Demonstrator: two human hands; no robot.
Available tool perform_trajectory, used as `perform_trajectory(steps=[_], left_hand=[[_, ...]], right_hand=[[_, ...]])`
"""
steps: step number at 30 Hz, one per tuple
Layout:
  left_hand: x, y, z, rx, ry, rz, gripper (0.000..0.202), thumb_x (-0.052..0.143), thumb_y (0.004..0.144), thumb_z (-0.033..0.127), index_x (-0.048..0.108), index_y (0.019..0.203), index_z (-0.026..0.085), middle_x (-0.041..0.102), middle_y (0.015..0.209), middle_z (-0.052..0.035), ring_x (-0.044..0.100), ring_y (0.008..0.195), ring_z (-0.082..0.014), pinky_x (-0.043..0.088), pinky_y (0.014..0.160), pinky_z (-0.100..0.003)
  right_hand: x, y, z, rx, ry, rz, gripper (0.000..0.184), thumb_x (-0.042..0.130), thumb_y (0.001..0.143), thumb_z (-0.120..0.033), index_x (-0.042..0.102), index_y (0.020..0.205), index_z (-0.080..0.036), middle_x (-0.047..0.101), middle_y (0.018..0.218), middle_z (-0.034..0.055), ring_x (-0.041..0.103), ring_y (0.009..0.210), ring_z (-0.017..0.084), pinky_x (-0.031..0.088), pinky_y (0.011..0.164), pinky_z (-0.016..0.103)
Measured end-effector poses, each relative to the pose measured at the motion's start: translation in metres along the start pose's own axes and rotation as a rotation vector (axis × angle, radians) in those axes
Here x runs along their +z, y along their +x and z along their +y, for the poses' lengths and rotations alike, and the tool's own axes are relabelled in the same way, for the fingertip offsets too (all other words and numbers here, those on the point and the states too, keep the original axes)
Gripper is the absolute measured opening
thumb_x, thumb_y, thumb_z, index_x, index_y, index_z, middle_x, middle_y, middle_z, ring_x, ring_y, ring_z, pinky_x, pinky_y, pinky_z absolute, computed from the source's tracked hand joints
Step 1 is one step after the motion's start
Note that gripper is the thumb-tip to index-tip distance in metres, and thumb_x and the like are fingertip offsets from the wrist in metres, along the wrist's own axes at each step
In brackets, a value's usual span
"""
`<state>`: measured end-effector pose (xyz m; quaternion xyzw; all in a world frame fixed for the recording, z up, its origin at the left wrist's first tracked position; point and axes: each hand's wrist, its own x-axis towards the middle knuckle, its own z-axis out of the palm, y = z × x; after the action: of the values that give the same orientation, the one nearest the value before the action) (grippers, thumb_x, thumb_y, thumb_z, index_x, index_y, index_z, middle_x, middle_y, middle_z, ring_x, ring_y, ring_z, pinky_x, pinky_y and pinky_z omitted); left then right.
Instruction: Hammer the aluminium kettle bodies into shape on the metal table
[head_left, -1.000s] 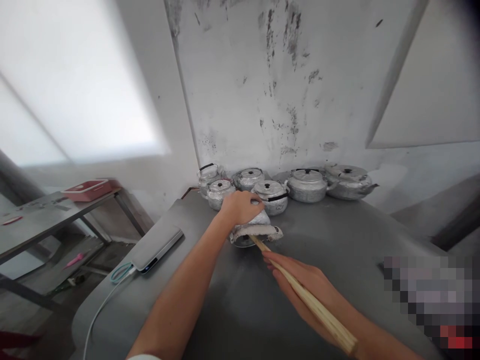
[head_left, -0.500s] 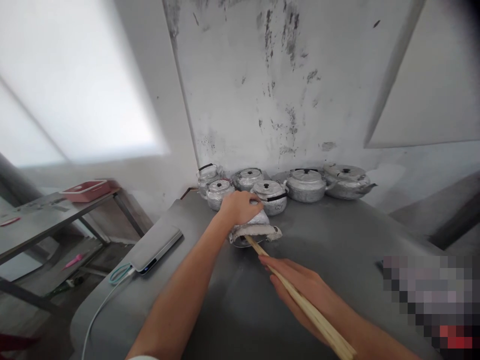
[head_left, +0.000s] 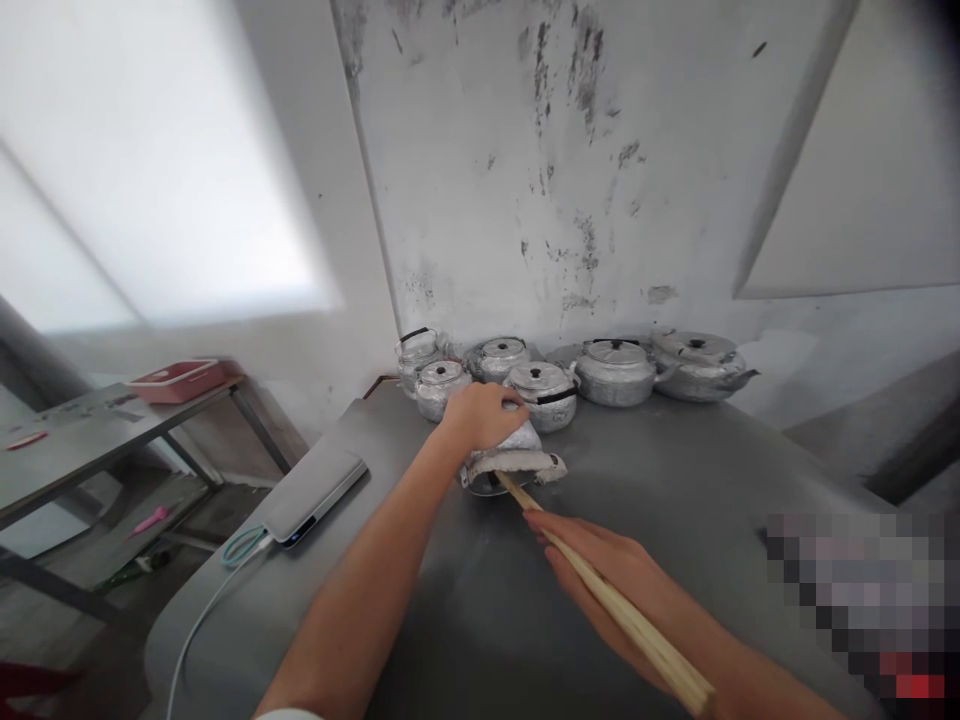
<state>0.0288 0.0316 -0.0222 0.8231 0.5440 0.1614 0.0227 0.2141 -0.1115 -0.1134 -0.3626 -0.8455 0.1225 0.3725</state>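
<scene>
My left hand (head_left: 484,412) is closed over the top of a small aluminium kettle (head_left: 517,455) tipped on its side on the grey metal table (head_left: 675,480), its opening facing me. My right hand (head_left: 611,575) grips a long wooden stick (head_left: 600,590), whose far end reaches into the kettle's opening. The stick runs back along my right forearm toward the lower right.
Several aluminium kettles (head_left: 615,370) with lids stand in a row against the stained wall. A grey power bank (head_left: 313,492) with a white cable lies at the table's left edge. A second table with a red tray (head_left: 176,378) stands further left.
The stick slid a little back toward me and then forward into the kettle again. My left hand stayed on the kettle.
</scene>
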Motion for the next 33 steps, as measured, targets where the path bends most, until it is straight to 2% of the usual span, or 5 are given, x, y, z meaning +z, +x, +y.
perform_trajectory(steps=[12,18,22,27,33], left_hand=[[-0.001,-0.001,0.001,0.004,0.012,-0.013,0.038,0.049,0.094,0.051,0.076,0.117,0.036,0.075,0.120,-0.0022,0.067,0.112,-0.0304,0.050,0.097,-0.040],[0.000,0.000,0.000,0.011,0.019,-0.016,0.037,0.049,0.095,0.051,0.076,0.117,0.037,0.075,0.122,-0.0010,0.066,0.114,-0.0307,0.050,0.100,-0.042],[-0.001,-0.001,0.000,0.007,0.005,-0.006,0.035,0.051,0.094,0.050,0.077,0.115,0.037,0.076,0.119,-0.0015,0.067,0.112,-0.0300,0.051,0.098,-0.040],[-0.001,-0.001,0.002,0.002,0.007,-0.001,0.036,0.051,0.094,0.050,0.077,0.115,0.036,0.076,0.120,-0.0015,0.067,0.111,-0.0304,0.051,0.098,-0.041],[0.000,0.000,0.000,0.016,-0.015,0.005,0.035,0.052,0.094,0.049,0.078,0.114,0.035,0.076,0.118,-0.0020,0.068,0.110,-0.0307,0.051,0.096,-0.041]], right_hand=[[-0.002,0.004,-0.004,0.073,0.021,0.067,0.040,0.046,0.098,-0.022,0.067,0.133,-0.022,0.080,0.111,0.0085,0.078,0.099,0.022,0.064,0.087,0.031],[-0.011,0.009,-0.009,0.169,0.077,-0.009,0.038,0.047,0.101,-0.026,0.067,0.133,-0.022,0.079,0.113,0.0063,0.077,0.101,0.021,0.063,0.089,0.029],[-0.013,0.009,-0.011,0.191,0.105,-0.039,0.040,0.046,0.102,-0.029,0.066,0.135,-0.021,0.079,0.115,0.0079,0.076,0.106,0.023,0.061,0.094,0.032],[-0.008,0.005,-0.008,0.257,0.186,0.024,0.039,0.044,0.105,-0.033,0.064,0.137,-0.022,0.076,0.124,0.0080,0.074,0.110,0.021,0.060,0.096,0.030],[-0.006,0.004,-0.005,0.256,0.176,-0.035,0.032,0.046,0.104,-0.034,0.067,0.126,-0.025,0.078,0.111,0.0045,0.076,0.099,0.020,0.062,0.088,0.029]])
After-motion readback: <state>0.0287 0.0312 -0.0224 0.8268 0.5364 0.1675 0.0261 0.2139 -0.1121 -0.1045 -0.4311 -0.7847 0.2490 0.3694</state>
